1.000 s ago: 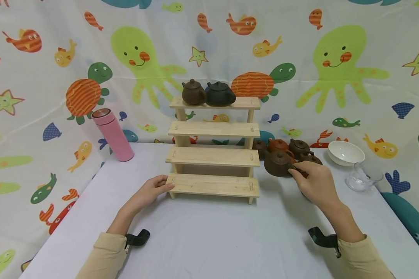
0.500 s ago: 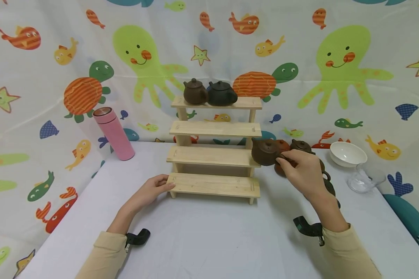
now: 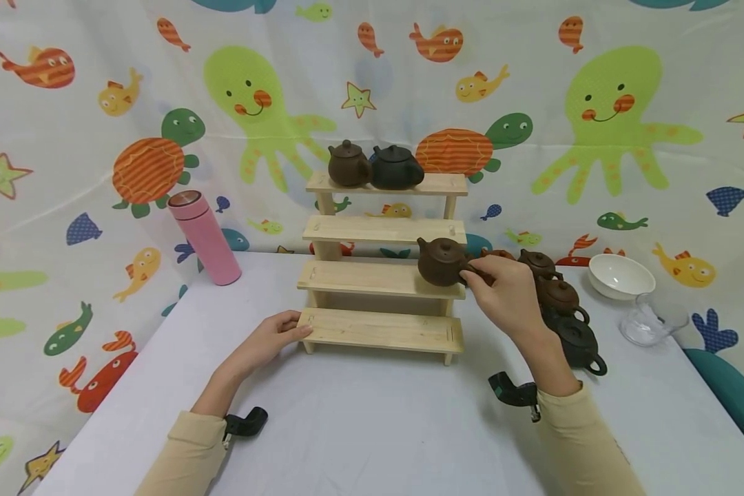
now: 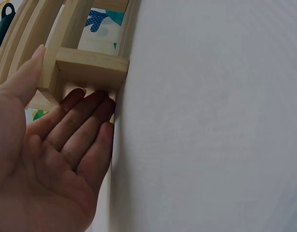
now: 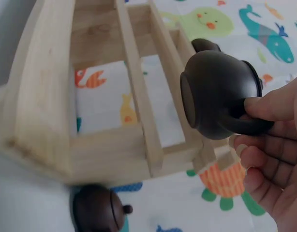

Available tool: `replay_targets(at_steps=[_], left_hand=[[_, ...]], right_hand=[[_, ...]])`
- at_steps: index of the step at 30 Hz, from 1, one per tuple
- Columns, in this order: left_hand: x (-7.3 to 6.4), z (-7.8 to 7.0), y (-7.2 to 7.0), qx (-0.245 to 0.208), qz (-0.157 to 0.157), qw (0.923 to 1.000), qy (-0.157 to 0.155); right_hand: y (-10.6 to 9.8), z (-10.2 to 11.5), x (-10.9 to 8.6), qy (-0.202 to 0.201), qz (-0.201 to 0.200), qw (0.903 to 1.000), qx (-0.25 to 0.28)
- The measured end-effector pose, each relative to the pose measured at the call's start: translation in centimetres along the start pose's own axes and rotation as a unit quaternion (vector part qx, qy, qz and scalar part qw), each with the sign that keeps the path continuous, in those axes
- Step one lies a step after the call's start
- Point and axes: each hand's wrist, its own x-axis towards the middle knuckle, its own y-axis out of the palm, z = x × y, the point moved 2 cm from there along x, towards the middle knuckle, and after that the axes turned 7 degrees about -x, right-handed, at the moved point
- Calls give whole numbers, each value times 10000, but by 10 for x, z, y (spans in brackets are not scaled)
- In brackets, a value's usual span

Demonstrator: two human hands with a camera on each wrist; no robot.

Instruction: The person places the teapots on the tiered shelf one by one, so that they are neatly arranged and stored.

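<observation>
A brown teapot (image 3: 441, 262) is lifted in front of the wooden tiered stand (image 3: 378, 328), near the right part of its second and third boards. My right hand (image 3: 502, 293) pinches the teapot's handle between thumb and fingers; in the right wrist view the pot is tilted and its base shows. My left hand (image 3: 271, 341) holds the left end of the lowest board, thumb on top and fingers (image 4: 83, 121) beneath the edge. On the top board sit a brown teapot (image 3: 348, 164) and a black teapot (image 3: 397, 167), side by side.
Several teapots, among them a brown one (image 3: 558, 296) and a black one (image 3: 578, 341), stand right of the stand, partly behind my right hand. Beyond them are a white bowl (image 3: 621, 277) and a glass cup (image 3: 651, 320). A pink thermos (image 3: 206, 238) stands at the back left.
My right hand has carried the brown teapot leftward and up, from beside the other teapots to in front of the stand. My left hand has stayed on the lowest board.
</observation>
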Motion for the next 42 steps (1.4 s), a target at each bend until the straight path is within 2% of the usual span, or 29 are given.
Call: replay_targets(at_steps=[7,14,19,24,32,36,42], left_hand=[[0,0,-1,87,14,10000,22],[0,-2,1,-60,4,10000,14],[2,1,3,-35,2,10000,-10],[1,3,1,28,-20,10000,-13],[2,1,-2,-41,9,10000,17],[1,2,-1,-97,10,9999,-30],[1,3,1,-147,-59,9999,11]], right_hand=[[13,15,12,99,3,9998,142],[28,27,23,208,-5,9993,313],[38,36,31,309,-134,9980,530],[48,46,39,422,-290,9973,531],[66,54,51,390,-864,9927,751],[77,57,52,420,-919,9909,889],[87,62,56,504,-1017,9909,728]])
